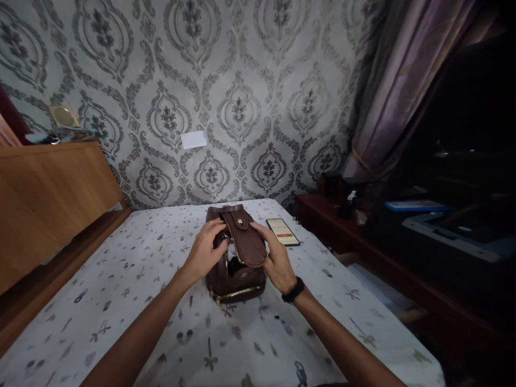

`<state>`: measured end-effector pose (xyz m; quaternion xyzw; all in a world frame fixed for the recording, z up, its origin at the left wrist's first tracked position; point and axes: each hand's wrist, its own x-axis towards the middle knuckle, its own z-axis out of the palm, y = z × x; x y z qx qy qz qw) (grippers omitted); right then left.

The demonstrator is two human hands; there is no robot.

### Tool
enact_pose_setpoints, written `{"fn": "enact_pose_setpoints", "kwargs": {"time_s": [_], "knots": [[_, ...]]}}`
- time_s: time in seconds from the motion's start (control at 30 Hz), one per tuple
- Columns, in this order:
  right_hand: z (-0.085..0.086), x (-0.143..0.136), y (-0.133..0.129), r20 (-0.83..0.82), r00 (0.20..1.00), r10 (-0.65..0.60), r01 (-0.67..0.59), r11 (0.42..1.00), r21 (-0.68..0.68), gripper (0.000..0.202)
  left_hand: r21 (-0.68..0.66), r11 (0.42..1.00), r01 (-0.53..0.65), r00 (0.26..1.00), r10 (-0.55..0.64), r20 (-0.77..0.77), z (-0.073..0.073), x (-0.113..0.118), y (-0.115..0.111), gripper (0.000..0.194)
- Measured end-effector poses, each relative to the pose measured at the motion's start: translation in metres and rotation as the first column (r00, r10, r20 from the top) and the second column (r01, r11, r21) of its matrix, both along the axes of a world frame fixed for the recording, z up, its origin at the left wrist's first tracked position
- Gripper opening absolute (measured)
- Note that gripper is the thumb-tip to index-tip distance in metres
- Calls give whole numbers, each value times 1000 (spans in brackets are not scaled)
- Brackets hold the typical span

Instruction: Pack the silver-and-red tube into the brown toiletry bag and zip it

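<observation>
Nearest you, the printed sheet (201, 336) ran up to the brown bag (237, 286), which lay on it in front of you, between your forearms, with a gold zip (244, 293) across its near end. A little further up, the flap (250, 247) slanted over a gaping pocket, where something white and something dark showed, too shaded to name. The likeliest trouble lay there: had you tipped the bag or pulled the flap hard, those contents could have slid out onto the sheet, and a fold caught in the metal teeth along the flap's edge could have jammed. The soft leather might also have sagged and hidden the pocket, had your grip slipped. Your right hand (278, 260), a black band (293, 289) at its wrist, was half curled, thumb and fingers gripping the flap's right edge. Your left hand (206, 248) was partly open, its fingertips and thumb touching the left side of the pocket; you couldn't tell from this view whether they pinched anything. Just beyond your right hand, the phone (282, 232) lay screen up, near enough for a stray knuckle to nudge it. Further back stood the patterned wall (237, 102).
</observation>
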<state>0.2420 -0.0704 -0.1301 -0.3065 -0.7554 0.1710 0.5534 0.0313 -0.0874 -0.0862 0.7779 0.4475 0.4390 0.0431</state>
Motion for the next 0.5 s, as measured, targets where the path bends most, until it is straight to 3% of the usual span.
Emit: {"fn": "enact_pose_setpoints", "kwargs": {"time_s": [0.1,0.27,0.5], "knots": [[-6,-1,-6,-8,1000,-19,19,1000,-1,53,-40,997,62,998,-63,-9,-10,-5,-12,40],[-11,-1,-15,21,999,-34,33,999,27,53,-104,986,131,975,-147,-167,-29,-5,-28,91],[-10,-12,-20,-15,999,-34,34,999,16,46,-35,995,91,986,-95,-140,-35,6,-21,81]]}}
